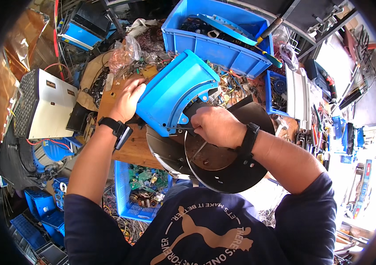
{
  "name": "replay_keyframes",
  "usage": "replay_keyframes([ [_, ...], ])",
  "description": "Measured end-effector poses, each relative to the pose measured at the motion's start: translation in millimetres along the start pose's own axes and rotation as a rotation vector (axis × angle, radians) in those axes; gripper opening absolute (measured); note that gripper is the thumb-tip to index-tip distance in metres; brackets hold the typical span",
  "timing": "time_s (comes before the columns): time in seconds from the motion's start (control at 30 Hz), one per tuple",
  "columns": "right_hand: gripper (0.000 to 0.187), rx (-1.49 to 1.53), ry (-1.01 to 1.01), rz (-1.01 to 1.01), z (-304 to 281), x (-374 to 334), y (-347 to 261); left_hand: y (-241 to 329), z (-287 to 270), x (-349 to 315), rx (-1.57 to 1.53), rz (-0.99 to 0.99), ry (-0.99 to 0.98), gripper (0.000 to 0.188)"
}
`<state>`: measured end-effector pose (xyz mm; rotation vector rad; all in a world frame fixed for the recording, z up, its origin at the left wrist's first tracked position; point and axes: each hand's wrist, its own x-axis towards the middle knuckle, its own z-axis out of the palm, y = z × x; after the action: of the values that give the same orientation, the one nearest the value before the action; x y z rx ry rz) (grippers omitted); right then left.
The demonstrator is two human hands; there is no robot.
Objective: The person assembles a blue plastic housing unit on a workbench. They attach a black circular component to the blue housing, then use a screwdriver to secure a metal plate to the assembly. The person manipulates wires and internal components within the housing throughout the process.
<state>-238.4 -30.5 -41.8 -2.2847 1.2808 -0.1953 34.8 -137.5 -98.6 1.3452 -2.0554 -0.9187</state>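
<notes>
A bright blue curved plastic housing (174, 84) is tilted over the wooden bench, with screw tabs along its concave edge. My left hand (128, 98) is closed on the left edge of this housing. Close to its lower right corner, my right hand (219, 126) is closed in a pinch. A thin dark rod (185, 128) runs from those fingers to the corner tab; its kind and far end cannot be made out. Below my right hand lie dark, round metal pieces (214, 154), curved like shells, partly covered by my wrist.
Behind the housing stands a blue crate (214, 48) of parts and a long-handled tool. Loose scraps (234, 88) cover the bench (130, 148). Below it is a blue basket (121, 194) of circuit boards. A white box-shaped appliance (53, 104) stands left; hand tools (318, 123) crowd the right.
</notes>
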Motion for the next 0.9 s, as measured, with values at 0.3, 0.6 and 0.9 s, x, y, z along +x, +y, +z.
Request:
replay_keyframes([
  [0.3,0.012,0.024,-0.065,0.082,-1,1,-10,2,1,-1,-0.017,-0.012,0.003,0.046],
  [0.6,0.009,-0.164,-0.028,-0.010,2,5,-5,-3,1,0,-0.015,-0.006,0.008,0.047],
  [0.9,0.009,-0.143,-0.054,-0.018,6,3,-5,-3,3,0,-0.025,-0.003,0.025,0.045],
])
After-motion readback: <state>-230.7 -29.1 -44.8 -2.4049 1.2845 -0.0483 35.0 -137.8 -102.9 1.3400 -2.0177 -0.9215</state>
